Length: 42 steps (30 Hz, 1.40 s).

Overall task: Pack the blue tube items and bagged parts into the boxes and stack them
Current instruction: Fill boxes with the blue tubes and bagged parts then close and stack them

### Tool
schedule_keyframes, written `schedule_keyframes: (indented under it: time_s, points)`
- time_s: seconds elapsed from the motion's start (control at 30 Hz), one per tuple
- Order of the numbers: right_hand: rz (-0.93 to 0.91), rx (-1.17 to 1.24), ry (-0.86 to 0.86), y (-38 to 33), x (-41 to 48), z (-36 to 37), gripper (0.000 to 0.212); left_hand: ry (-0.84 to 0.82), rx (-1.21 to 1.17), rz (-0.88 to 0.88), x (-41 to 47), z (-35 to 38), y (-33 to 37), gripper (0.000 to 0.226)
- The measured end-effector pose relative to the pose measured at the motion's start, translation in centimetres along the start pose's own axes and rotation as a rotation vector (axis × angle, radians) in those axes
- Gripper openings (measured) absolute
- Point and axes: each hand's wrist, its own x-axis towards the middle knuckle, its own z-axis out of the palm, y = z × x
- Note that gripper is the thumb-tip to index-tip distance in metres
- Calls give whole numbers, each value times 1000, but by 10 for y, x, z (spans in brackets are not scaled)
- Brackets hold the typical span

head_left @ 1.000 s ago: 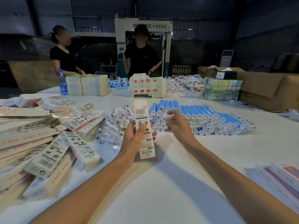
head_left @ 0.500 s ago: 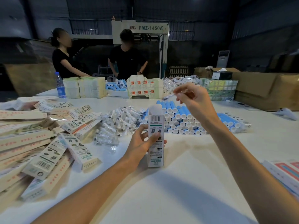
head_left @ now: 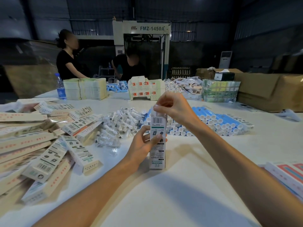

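**Box upright, open end up, right hand at its mouth**

Stands on its short end on the worktop, long axis vertical, barcode face toward the camera. Gripped around the middle by the left hand, thumb on the near face, other fingers curled around the side. Directly above the box, touching its top edge: the right hand, fingers curled, pinching a small clear piece. Probably a bagged part, but too blurred to be sure.

Behind the box and to its right: blue tubes, stacked lying down, white caps toward the camera. Behind the box and to its left: a loose pile of bagged parts. Further to the left of the box: a heap of boxes lying flat.

Looks like the filling step for this one box. Coming move judged as straight down: piece above, opening below, so a path along the long axis of the box. Right hand nearer to the opening; left hand only steadying. Possible trouble: narrow box tipping under a sideways push, or the piece catching on the top flap.
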Motion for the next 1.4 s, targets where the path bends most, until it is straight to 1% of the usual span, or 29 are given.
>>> schedule_keyframes:
  time_s: [0.13,0.2,0.23,0.3,0.37,0.4,0.5,0.53,0.57,0.63,0.67,0.7,0.87,1.0,1.07,1.13,1.23,1.27,1.33,1.4]
  points:
    - [-76,-137,23,6,-8,9,11,-2,13,14,1,1,1,41]
    - [-113,-221,-14,13,-17,16,17,4,11,18,1,1,0,41]
    - [-122,-200,-14,16,-23,19,20,10,12,19,1,0,0,42]
    - [-102,-70,62,23,-34,24,19,26,28,34,1,0,1,44]
    - [-37,32,162,32,-44,26,19,49,44,56,1,1,2,44]
    - [6,75,181,37,-49,27,23,59,55,67,1,1,2,43]
    - [52,217,128,48,-61,31,38,79,121,108,2,-1,2,42]
    - [40,251,116,50,-64,34,41,77,138,127,2,-2,3,46]
    - [25,275,116,51,-66,36,43,70,141,151,2,-3,4,55]
    - [4,296,119,50,-66,38,42,41,143,205,1,-6,7,79]
    - [-3,300,113,50,-66,39,41,28,170,225,1,-7,9,86]
    - [-7,305,103,50,-66,39,39,16,208,244,1,-8,10,88]
    - [-15,331,65,50,-66,33,27,-20,323,279,3,-10,14,72]
    - [-25,231,3,49,-58,26,22,-29,348,282,6,-12,15,67]
    - [-15,234,-23,48,-58,24,21,-33,354,283,6,-12,14,66]
    - [2,289,1,45,-57,21,21,-33,361,281,6,-12,14,66]
    - [89,464,91,37,-45,14,25,-42,388,293,8,-12,14,67]
    - [111,464,73,36,-40,11,26,-46,392,295,8,-13,14,67]
    - [128,367,-37,34,-30,5,26,-51,398,300,9,-13,15,67]
    - [108,293,-119,33,-22,2,24,-54,404,305,9,-14,14,67]
